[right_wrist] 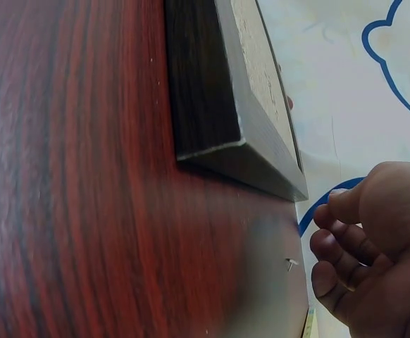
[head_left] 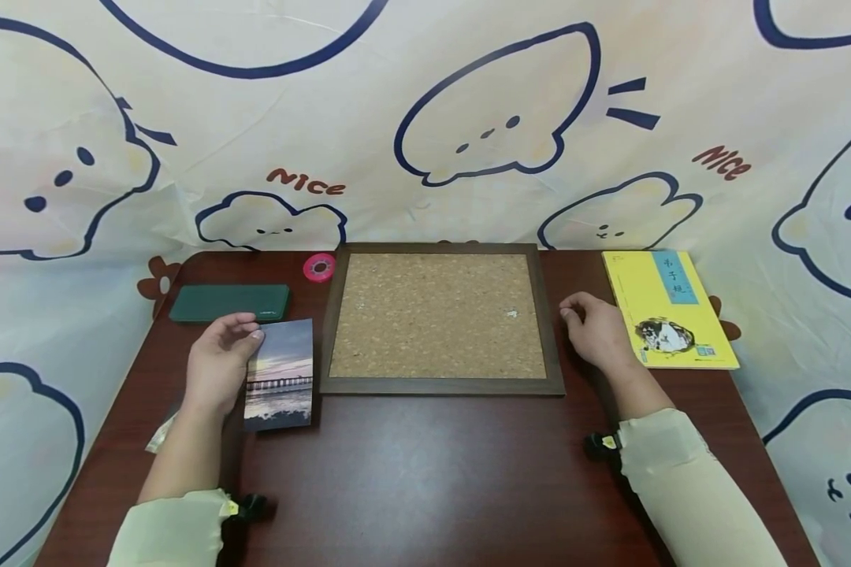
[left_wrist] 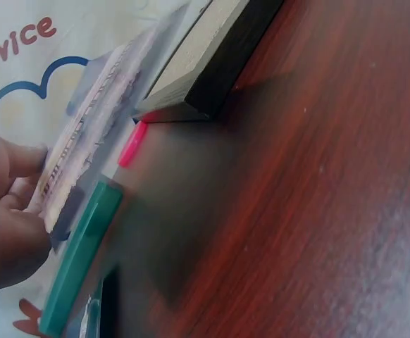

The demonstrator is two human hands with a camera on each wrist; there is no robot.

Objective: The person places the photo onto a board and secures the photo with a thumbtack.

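Note:
My left hand pinches a photo print by its left edge, between thumb and fingers. The print shows a pier under a purple sky; in the left wrist view the photo is tilted and raised over the table. A cork board with a dark wooden frame lies just right of it. Beside the frame's right side is my right hand, fingers loosely curled and nothing visible in them. Near those fingers, the right wrist view shows a small metal tack. A small shiny bit lies on the cork.
A green case lies behind my left hand, and a pink tape roll by the board's far left corner. A yellow book lies at the right. A pale, partly hidden item is beside my left forearm. Patterned cloth hangs behind the table.

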